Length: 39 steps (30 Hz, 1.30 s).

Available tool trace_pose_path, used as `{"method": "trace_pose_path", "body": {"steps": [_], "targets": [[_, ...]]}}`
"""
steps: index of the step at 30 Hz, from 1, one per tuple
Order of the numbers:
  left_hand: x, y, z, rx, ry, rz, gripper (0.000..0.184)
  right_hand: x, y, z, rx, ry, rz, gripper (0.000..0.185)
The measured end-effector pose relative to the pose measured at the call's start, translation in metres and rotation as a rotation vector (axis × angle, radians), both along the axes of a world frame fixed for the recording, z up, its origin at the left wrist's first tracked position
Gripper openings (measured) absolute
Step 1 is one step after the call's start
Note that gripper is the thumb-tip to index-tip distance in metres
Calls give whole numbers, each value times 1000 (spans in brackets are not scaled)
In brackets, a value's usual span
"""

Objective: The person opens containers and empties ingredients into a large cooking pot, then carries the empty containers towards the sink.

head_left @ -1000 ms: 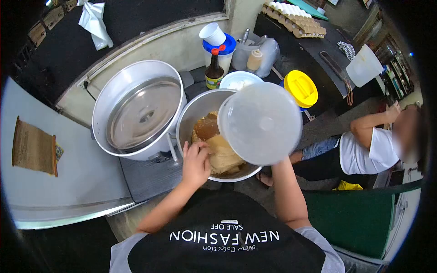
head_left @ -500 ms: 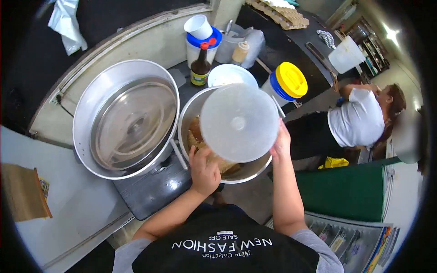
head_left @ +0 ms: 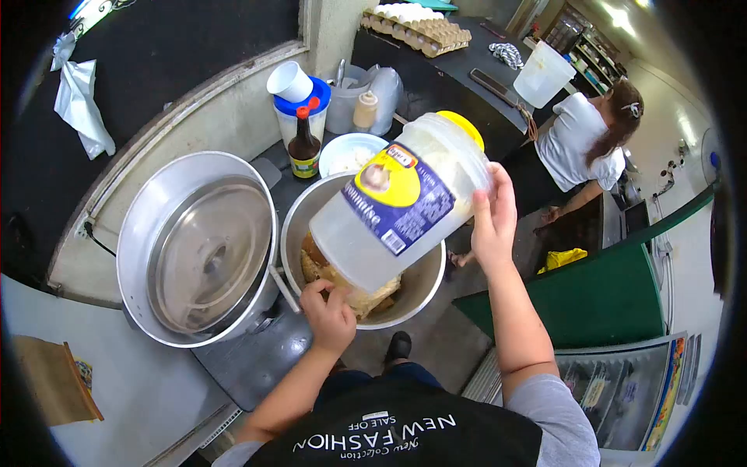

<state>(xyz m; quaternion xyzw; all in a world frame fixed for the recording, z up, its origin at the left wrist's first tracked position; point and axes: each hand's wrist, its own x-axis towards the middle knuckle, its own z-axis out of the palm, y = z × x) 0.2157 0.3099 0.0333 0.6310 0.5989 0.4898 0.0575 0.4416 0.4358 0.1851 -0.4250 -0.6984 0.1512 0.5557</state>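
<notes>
My right hand (head_left: 494, 218) grips a clear plastic mayonnaise jar (head_left: 443, 171) near its mouth end. The jar is tilted over a metal pot (head_left: 424, 300), its purple and yellow label facing up and its base toward the lower left. At the pot's near-left rim, my left hand (head_left: 328, 315) has curled fingers beside the jar's base; what they pinch is hidden. Brownish and pale food (head_left: 366, 300) lies in the pot, partly covered by the jar. Behind the pot is a white bowl (head_left: 350, 153) with white contents.
A large aluminium pot (head_left: 132, 257) with a lid inside it stands left. Behind are a sauce bottle (head_left: 303, 148), a blue-lidded tub (head_left: 315, 101), a squeeze bottle (head_left: 364, 110) and egg trays (head_left: 420, 35). A co-worker (head_left: 580, 144) stands at right near a green panel (head_left: 560, 307).
The jar has turned from base-up to lying tilted, showing its label, as my right hand rose. My left hand stays by the rim. The co-worker has moved, and the view has shifted.
</notes>
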Motion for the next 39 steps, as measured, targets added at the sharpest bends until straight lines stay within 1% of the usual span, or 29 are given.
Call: {"method": "trace_pose_path", "body": {"steps": [2,5,7,9,11,13,17,18,21,22,26,29,30,33,34,37,39], "targets": [[2,0,-2,41,4,11,25,7,-18,17,136,-318,-91,42],[3,1,-3,35,-11,25,25,18,-30,35,414,-550,41,48],[8,1,2,37,-20,43,25,38,-35,41,455,-585,119,51],[12,1,5,-32,16,109,27,61,-38,49,514,-595,191,51],[15,3,15,-110,29,155,28,89,-39,59,540,-574,192,50],[13,4,13,-91,132,151,26,121,-42,68,568,-553,169,48],[18,0,23,-132,342,183,23,190,-52,78,675,-616,159,44],[20,-2,24,-137,366,226,23,204,-56,78,685,-620,138,37],[28,-9,25,-143,404,355,23,248,-66,69,686,-664,163,32],[33,-13,28,-141,407,387,23,262,-70,64,666,-678,158,26],[38,-22,20,-180,452,491,23,307,-80,44,644,-795,176,20],[49,-26,25,-93,555,506,20,333,-85,25,636,-870,180,22],[55,-28,28,-118,559,508,18,340,-87,22,637,-888,169,25],[74,-28,38,-136,372,518,17,355,-91,9,646,-893,75,27],[73,-28,39,-124,479,525,20,360,-91,6,607,-873,48,30],[89,-16,54,-94,518,497,21,369,-90,-2,487,-861,-39,33],[104,0,69,-34,500,488,23,373,-86,-3,361,-818,-71,37]]}}
